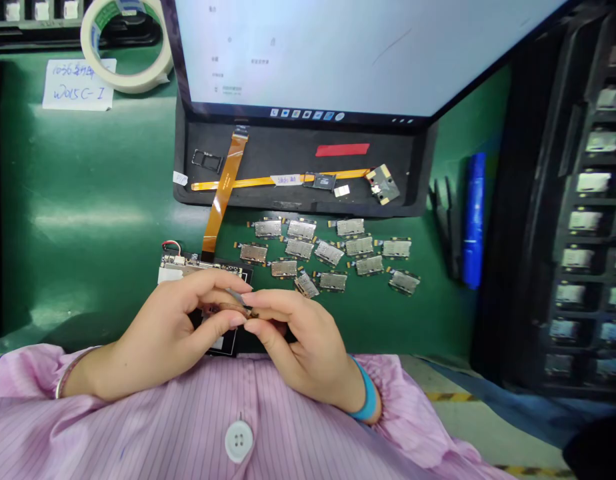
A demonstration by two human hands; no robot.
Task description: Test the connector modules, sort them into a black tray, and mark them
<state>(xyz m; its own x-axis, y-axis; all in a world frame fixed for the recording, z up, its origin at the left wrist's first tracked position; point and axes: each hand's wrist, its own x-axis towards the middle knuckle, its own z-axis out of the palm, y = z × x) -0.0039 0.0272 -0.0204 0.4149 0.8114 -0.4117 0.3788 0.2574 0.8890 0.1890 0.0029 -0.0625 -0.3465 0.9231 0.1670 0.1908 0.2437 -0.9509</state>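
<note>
Just in front of the circuit board [188, 263], the left hand [168, 333] and right hand [303, 347] both pinch one small metal part [237, 300]; light pressure on its edges probably suits it best.

So the small part [237, 298] is a tiny flat thing, grey metal on the upper face with a brownish strip along the lower edge. It's mostly covered, so I can't make out the full shape. It sits tilted, pinched between the fingertips of the left hand [173, 327] and right hand [298, 340], right over a dark circuit board [188, 263].
</note>
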